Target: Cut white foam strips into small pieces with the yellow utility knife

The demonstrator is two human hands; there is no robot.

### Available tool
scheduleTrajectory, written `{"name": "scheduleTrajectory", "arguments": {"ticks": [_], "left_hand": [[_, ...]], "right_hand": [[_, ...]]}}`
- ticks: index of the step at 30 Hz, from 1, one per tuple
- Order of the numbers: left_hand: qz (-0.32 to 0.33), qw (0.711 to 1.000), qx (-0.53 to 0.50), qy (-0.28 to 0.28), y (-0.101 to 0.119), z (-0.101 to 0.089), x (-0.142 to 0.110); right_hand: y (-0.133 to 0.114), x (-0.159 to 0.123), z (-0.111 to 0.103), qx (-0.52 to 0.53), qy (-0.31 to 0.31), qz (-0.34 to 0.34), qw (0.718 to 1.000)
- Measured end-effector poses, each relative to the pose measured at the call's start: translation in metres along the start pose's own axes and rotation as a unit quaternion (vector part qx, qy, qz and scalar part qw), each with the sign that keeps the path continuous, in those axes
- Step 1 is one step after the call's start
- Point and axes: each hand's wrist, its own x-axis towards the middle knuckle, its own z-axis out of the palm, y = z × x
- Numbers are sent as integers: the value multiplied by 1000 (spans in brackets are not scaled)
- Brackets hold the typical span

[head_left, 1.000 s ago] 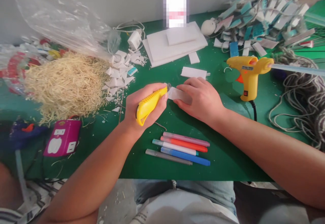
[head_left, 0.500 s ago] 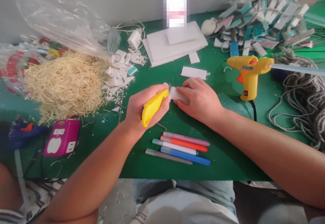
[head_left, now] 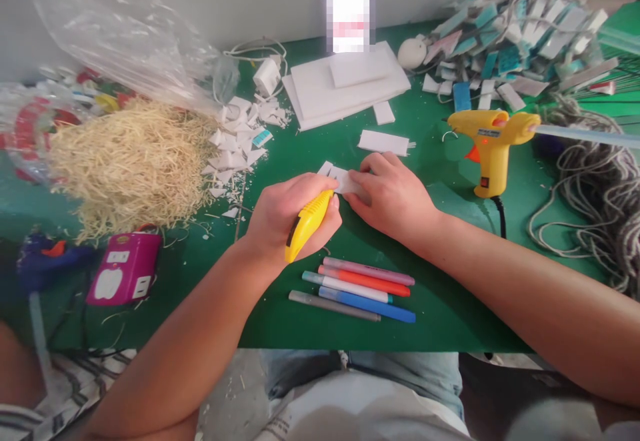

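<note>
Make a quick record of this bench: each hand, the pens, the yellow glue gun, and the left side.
Left hand: grips yellow cutter, front end at white piece
Right hand: holds white piece
Pens: five, lying roughly parallel on green table
Yellow glue gun: right of the right hand
Left side: straw pile, purple box

A: What has shifted?
B: The left hand [head_left: 293, 213] and cutter [head_left: 309, 225], toward the wearer and rightward; the cutter points more steeply.
A: And the strip [head_left: 344, 179]?
B: More of its left end shows.
</note>
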Motion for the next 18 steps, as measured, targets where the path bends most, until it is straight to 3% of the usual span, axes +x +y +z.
{"name": "scheduleTrajectory", "arguments": {"ticks": [4, 18], "left_hand": [[-2, 1000, 19, -14, -1, 0, 0], [-24, 999, -7, 37, 0, -2, -6]], "right_hand": [[1, 0, 1, -5, 1, -2, 1000], [-1, 1, -1, 9, -9, 10, 1000]]}}
